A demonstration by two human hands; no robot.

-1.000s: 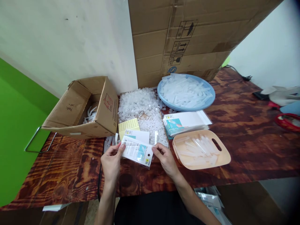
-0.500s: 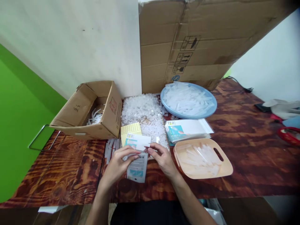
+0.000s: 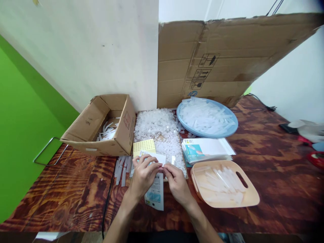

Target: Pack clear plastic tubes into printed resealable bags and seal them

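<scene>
My left hand [image 3: 144,173] and my right hand [image 3: 176,182] meet at the fingertips above a printed white and teal packet [image 3: 155,194]. Each hand is pinched closed, and a tiny pale thing shows between the fingertips, too small to name. Behind my left fingers lies another white packet [image 3: 161,157], partly covered by the hand. A yellow sheet of small dots [image 3: 144,145] rests on a shallow tray heaped with small clear pieces [image 3: 157,122].
On the left stands an open cardboard box [image 3: 121,143] with white strips inside. Loose clear strips [image 3: 123,168] lie beside it. To the right are a blue basin [image 3: 234,130], a packet stack [image 3: 212,148] and a peach tray [image 3: 249,199] of clear strips. A large cardboard sheet [image 3: 177,67] leans behind.
My left hand has turned over, its fingers now curled above the packets and touching my right fingertips. The whole view has shifted, so the table things appear lower and slightly to the right.
</scene>
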